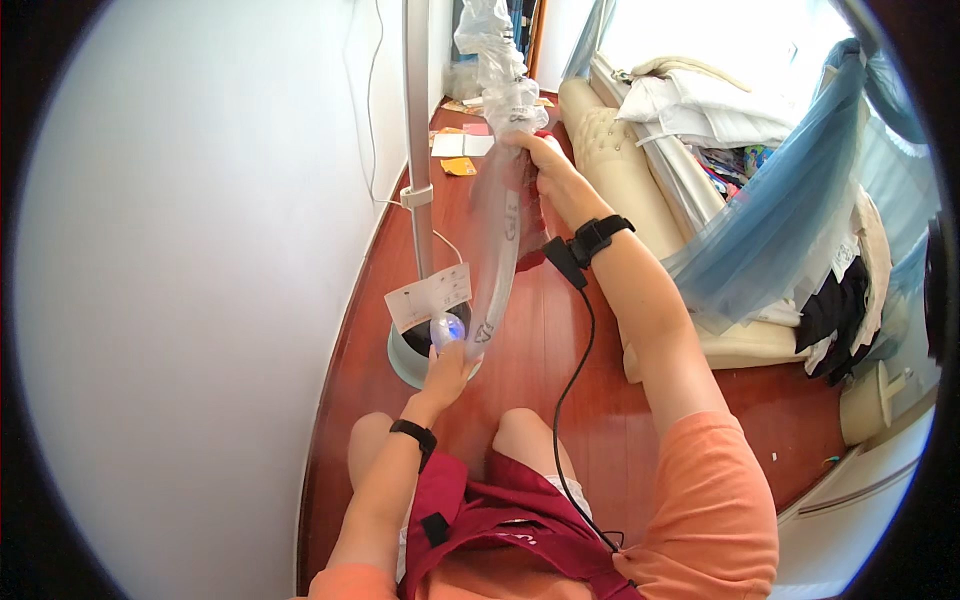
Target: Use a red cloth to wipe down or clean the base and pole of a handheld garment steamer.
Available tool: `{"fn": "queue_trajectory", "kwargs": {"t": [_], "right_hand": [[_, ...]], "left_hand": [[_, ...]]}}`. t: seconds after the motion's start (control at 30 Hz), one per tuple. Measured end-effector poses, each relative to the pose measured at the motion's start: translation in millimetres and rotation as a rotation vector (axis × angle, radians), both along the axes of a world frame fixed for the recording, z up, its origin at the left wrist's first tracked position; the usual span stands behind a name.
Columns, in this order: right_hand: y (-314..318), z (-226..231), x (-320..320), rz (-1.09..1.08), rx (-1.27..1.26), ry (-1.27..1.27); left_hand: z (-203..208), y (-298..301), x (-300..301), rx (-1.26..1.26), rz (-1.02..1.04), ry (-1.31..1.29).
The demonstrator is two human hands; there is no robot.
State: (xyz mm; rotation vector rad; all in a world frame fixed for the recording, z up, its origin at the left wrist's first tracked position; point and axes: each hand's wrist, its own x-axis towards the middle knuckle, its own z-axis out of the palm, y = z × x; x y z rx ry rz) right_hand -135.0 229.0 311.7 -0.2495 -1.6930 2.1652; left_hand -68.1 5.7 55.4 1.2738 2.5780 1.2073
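Observation:
A long sheet of clear plastic bag (497,255) with printed marks hangs stretched between my hands. My right hand (535,155), raised and farther away, is closed on its upper part, just below a bunched, crumpled length of clear plastic (505,75). A dark red thing shows partly behind the bag. My left hand (450,368), lower and nearer, is closed around a shiny silver rounded thing (447,330) with a blue glow, whose kind I cannot make out. The bag's lower edge lies by its fingers. Past it a white printed card (428,297) stands at a slant.
A pale pole (417,130) rises at the left from near a pale round base (402,365), with a white cord by the wall. Papers (462,145) lie on the wooden floor. To the right are a cream bed (608,150), bedding (690,105) and a blue curtain (770,220).

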Motion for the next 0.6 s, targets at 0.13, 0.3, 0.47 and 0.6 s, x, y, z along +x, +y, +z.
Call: {"fn": "queue_trajectory", "kwargs": {"t": [0.13, 0.3, 0.47, 0.6], "right_hand": [[-19.7, 8.6, 9.6, -0.066, -0.001, 0.011], [-38.0, 0.6, 41.8, 0.015, 0.089, 0.046], [-47.5, -6.3, 71.8, 0.060, 0.060, 0.024], [-22.9, -21.7, 92.5, 0.109, -0.113, 0.089]], "left_hand": [[0.5, -5.8, -5.0, -0.231, 0.019, -0.004], [64.2, 3.6, -12.0, -0.102, -0.076, -0.198], [143.6, 58.6, -21.2, 0.339, -0.291, -0.512], [118.8, 81.5, -35.4, 0.422, -0.316, -0.486]]}}
